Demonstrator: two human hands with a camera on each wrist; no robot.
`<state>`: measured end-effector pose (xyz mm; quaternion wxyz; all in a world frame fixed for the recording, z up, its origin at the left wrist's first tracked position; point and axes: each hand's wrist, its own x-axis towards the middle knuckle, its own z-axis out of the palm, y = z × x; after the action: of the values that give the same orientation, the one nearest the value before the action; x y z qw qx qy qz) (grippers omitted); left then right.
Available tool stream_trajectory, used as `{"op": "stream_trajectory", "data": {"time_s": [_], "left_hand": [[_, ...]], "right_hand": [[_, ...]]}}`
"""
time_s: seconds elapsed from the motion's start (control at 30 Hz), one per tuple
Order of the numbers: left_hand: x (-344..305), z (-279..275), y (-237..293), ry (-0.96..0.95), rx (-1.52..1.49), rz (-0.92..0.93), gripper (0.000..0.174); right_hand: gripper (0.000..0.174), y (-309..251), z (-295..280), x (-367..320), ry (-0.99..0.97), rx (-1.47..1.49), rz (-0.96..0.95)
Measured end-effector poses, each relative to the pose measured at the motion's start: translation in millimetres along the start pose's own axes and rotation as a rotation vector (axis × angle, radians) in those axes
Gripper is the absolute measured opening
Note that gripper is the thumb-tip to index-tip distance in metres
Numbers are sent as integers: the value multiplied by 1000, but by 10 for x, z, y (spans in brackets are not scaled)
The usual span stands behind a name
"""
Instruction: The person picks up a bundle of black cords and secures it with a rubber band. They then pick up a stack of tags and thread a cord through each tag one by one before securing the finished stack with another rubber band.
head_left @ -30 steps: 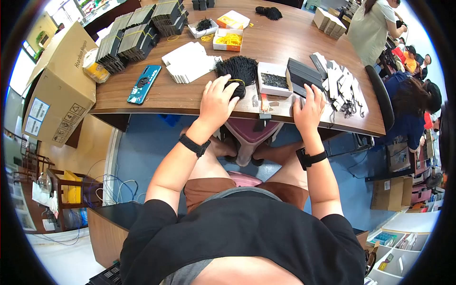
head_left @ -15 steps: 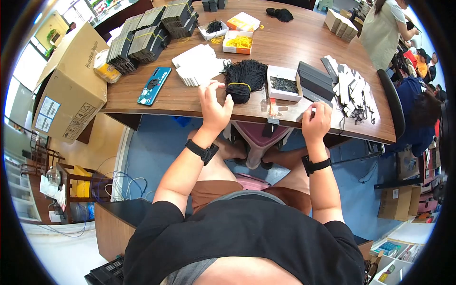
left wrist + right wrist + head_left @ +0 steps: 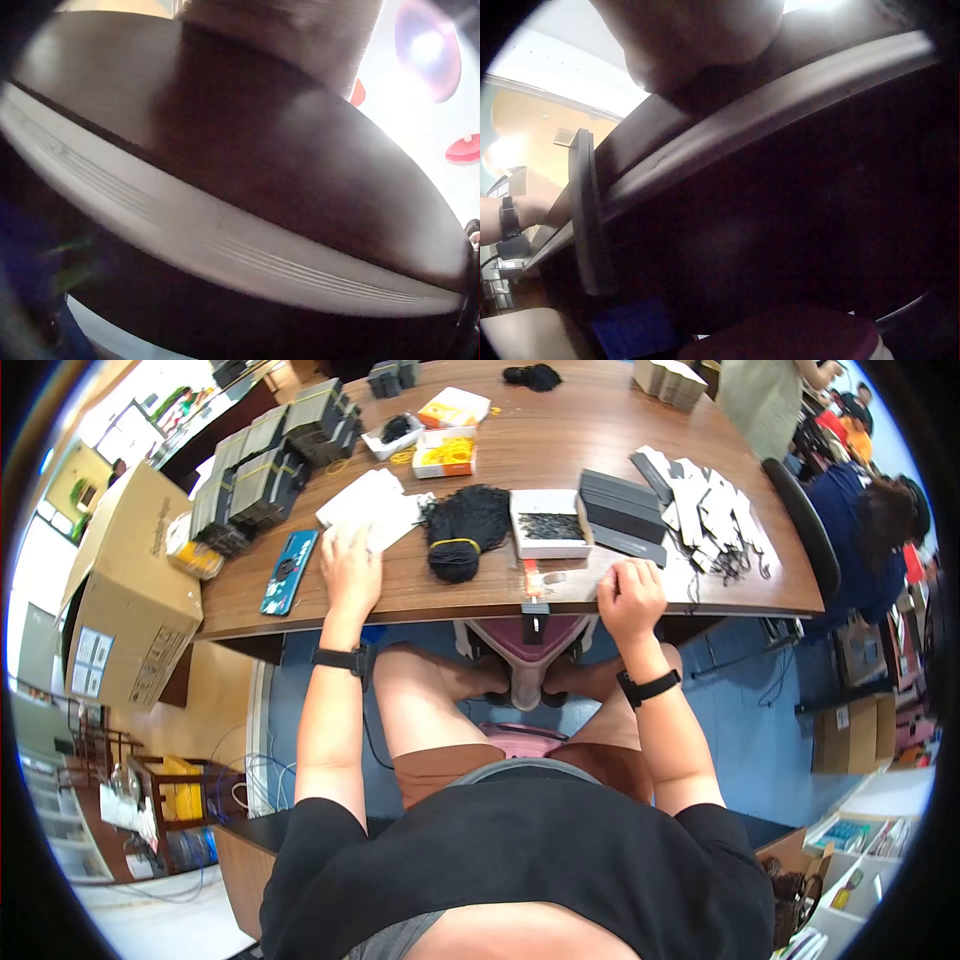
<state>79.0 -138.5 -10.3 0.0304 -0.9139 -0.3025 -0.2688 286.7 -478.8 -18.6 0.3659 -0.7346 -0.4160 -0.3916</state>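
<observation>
My left hand (image 3: pixel 352 572) lies at the near edge of a stack of white cards (image 3: pixel 372 505), fingertips touching it, fingers extended. My right hand (image 3: pixel 632 598) rests at the table's front edge with its fingers curled; no object shows in it. Between the hands lie a black strand bundle (image 3: pixel 455 558) with a yellow band, and a white box (image 3: pixel 550 540) of small black pieces. Dark grey strips (image 3: pixel 622 510) lie beyond the right hand. The right wrist view shows part of the right hand (image 3: pixel 705 34) above the table edge.
A blue phone (image 3: pixel 290 572) lies left of the left hand. Banded grey stacks (image 3: pixel 265 485) and a carton (image 3: pixel 135 580) stand farther left. Yellow bands fill a small box (image 3: pixel 445 455). White tags (image 3: pixel 705 510) spread at right. A dark clip (image 3: pixel 535 622) hangs over the front edge.
My left hand has moved left, from the black bundle to the white cards. My right hand has drawn back from the grey strips to the table edge, and its fingers have curled.
</observation>
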Motion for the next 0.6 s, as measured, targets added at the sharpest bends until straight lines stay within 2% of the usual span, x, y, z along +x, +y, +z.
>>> {"op": "stream_trajectory", "data": {"time_s": [0.13,0.23,0.27,0.3,0.33,0.37,0.4,0.43,0.5,0.57,0.6], "left_hand": [[-43,14,28,55,-50,-24,42],[-43,37,1,46,-54,-55,43],[-34,47,-16,39,-54,-64,44],[-34,59,-35,104,-80,-46,45],[-36,67,-45,169,-108,-33,46],[-66,77,-29,234,-134,-29,48],[-86,20,9,262,-168,-12,52],[-119,-33,44,297,-176,7,52],[-140,-135,168,379,-191,60,53],[-191,-163,350,419,-222,62,53],[-225,-147,451,401,-252,60,53]], "right_hand": [[5,10,-1,-6,-6,-1,14],[4,20,-19,9,-35,99,94],[3,32,-81,33,-102,191,190],[5,172,-86,28,-56,351,286],[10,280,-234,151,-67,357,444],[14,390,-379,340,-59,318,606],[25,709,-452,450,-164,163,618],[43,979,-467,515,-225,-128,550],[56,975,-547,715,-408,-437,534],[57,1152,-467,598,-583,-617,373],[47,1093,-494,611,-647,-650,347]]}}
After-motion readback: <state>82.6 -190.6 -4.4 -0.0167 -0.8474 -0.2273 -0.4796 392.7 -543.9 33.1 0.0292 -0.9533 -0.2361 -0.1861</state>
